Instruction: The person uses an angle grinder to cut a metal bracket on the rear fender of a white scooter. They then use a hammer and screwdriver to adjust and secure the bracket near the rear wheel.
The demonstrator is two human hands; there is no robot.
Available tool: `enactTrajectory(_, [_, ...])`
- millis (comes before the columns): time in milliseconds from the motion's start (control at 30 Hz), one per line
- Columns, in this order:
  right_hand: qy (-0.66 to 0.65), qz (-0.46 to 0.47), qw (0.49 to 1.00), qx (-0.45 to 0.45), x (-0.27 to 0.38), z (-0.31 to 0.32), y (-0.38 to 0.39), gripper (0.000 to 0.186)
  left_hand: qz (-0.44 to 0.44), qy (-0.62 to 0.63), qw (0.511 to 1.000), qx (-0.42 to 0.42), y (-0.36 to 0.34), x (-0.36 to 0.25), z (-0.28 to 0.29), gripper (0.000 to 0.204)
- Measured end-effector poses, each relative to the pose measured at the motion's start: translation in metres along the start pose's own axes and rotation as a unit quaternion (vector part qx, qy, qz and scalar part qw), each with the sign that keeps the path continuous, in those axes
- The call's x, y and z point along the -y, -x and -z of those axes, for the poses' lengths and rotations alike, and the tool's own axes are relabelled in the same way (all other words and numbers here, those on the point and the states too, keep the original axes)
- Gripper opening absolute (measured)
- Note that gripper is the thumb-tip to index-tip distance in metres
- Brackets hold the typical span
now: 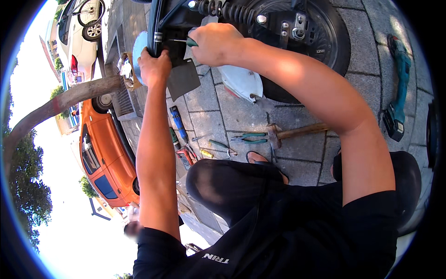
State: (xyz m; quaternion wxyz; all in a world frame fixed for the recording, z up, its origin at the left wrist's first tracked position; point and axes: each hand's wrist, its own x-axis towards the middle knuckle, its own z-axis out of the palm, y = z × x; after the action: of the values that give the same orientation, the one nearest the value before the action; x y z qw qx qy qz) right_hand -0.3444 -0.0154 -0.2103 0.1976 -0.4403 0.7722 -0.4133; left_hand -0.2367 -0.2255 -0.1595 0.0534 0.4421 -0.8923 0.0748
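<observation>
My right hand [216, 44] is closed round the green handle of a screwdriver [191, 42]. Its thin shaft points left, toward a black tube [158, 21] with a silver band on a two-wheeler's frame. Around the lower end of that tube, my left hand [155, 67] is closed, fingers partly hidden. A pale round disc [140, 52] shows just behind my left hand. Beside its wrist hangs a dark grey flap [183, 80]. Right of the tube are a coil-spring shock absorber [227, 11] and a black wheel [320, 32]. The screwdriver's tip is hard to make out.
On the paving lie a hammer [297, 132], green-handled pliers [251, 137], a blue tool [178, 123], a red tool [186, 156] and a white cover [240, 81]. A teal angle grinder [398, 88] lies far right. A tree trunk [69, 95] and orange car [104, 158] stand left.
</observation>
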Motion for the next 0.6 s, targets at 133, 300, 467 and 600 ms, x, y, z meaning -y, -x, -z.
enactTrajectory(133, [-0.060,-0.021,0.998,-0.026,-0.011,0.000,-0.008,0.040,0.007,0.002,1.000,0.012,-0.002,-0.003,0.000,0.083])
enactTrajectory(300, [-0.084,-0.015,0.996,0.006,-0.017,-0.002,-0.018,0.044,0.009,0.000,1.000,0.008,-0.002,-0.003,0.000,0.082])
enactTrajectory(467, [-0.125,-0.053,0.991,0.017,-0.016,-0.002,-0.021,0.047,0.000,-0.005,1.000,-0.008,0.001,-0.002,-0.003,0.081])
enactTrajectory(600, [-0.109,-0.039,0.993,0.032,-0.014,0.005,-0.016,0.051,0.010,-0.001,1.000,0.005,0.002,-0.004,0.000,0.080])
